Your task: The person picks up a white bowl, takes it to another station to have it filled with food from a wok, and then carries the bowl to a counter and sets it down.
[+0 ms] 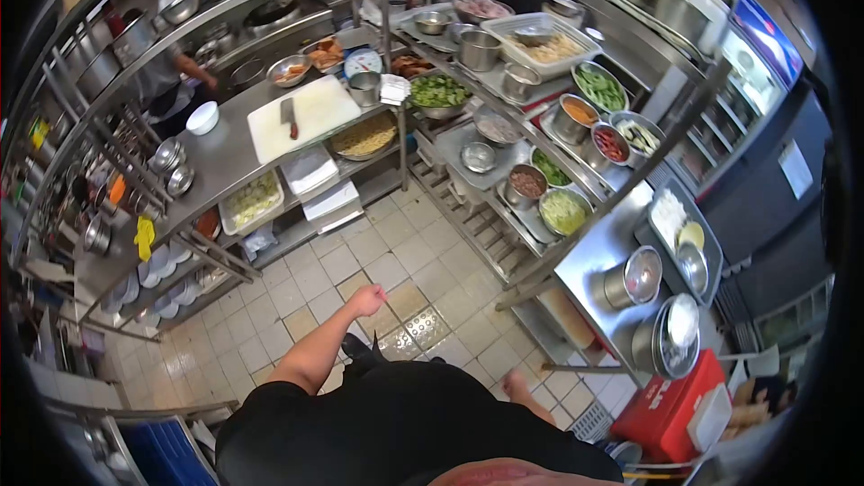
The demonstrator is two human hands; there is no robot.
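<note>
My left hand hangs over the tiled floor in front of my body, its fingers curled together around something small and pinkish-red that I cannot make out. Lower and to the right, my right hand is beside my black shirt, small in view, with its fingers unclear. Neither hand touches a shelf or counter. Ahead on the left counter, a knife lies on a white cutting board. Bowls of green vegetables and a tray of noodles are near it.
Steel shelves with food pots run ahead and right. A steel side table holds pots. The red box stands at lower right, near a floor drain. Another person's arm shows behind the left counter.
</note>
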